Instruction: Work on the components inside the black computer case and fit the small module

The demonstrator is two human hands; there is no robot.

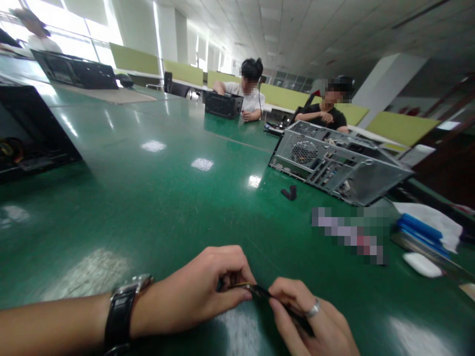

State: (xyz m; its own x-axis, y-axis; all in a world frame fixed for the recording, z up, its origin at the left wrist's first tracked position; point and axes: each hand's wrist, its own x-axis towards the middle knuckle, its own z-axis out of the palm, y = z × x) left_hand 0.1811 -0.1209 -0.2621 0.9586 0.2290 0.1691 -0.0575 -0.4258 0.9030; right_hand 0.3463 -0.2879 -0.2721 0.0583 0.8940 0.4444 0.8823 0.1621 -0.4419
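Observation:
My left hand point(202, 284), with a watch point(126, 306) on its wrist, pinches one end of a thin dark piece with a yellow wire between thumb and forefinger. My right hand point(311, 316), wearing a ring, has its fingers closed on a slim black object point(264, 292), whose tip meets the piece in my left fingertips. Whether this is a cable or a tool I cannot make out. Both hands are close together just above the green table point(178, 217). Part of what they hold is hidden in my fingers.
An open metal computer case point(326, 163) lies at the right, with a small black strip point(290, 193) before it. Blue items point(421, 232) and a white oval object point(423, 264) sit nearer. A dark case point(33, 133) stands left. Several people work at the table's far side.

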